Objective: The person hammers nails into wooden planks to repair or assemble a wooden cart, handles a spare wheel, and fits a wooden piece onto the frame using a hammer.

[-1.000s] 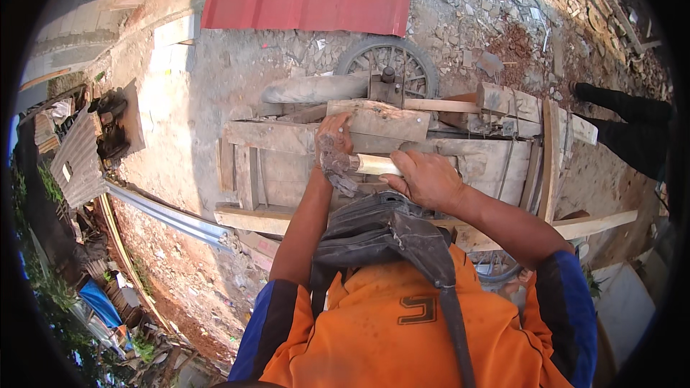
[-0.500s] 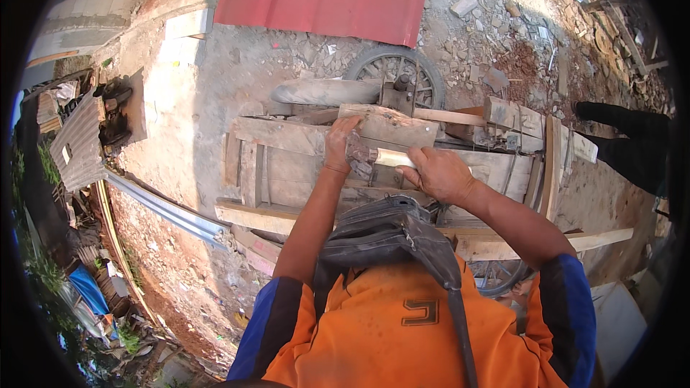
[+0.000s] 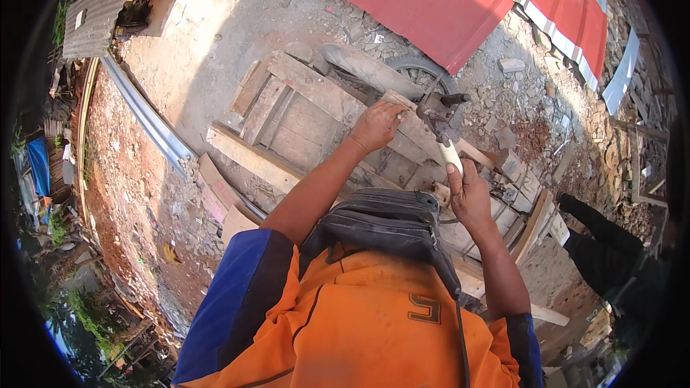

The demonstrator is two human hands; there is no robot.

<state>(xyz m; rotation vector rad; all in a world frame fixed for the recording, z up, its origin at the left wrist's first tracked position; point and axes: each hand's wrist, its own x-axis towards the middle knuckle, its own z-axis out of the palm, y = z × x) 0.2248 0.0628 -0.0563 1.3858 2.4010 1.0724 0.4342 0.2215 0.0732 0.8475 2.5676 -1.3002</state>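
My right hand (image 3: 471,197) is wrapped around the pale handle of a hammer (image 3: 450,156). Its dark head is up beside a short wooden board (image 3: 417,126) on the far side of a wooden cart (image 3: 309,126). My left hand (image 3: 377,126) lies over that board, left of the hammer head. Its fingers are pinched together near the board's upper end; anything small between them is too hard to make out. A dark metal fitting (image 3: 454,99) sticks up just beyond the hammer head.
A tyre (image 3: 370,70) and a spoked wheel (image 3: 424,72) lie past the cart. Red metal sheets (image 3: 431,0) cover rubble behind. A dark-clothed person's leg (image 3: 604,230) is at right. A black bag (image 3: 381,219) hangs at my front. A long metal strip (image 3: 147,118) lies left.
The view has turned, so the cart now slants down to the right. My right hand has swung the hammer from pointing left to pointing away from me. My left hand's fingers have drawn together.
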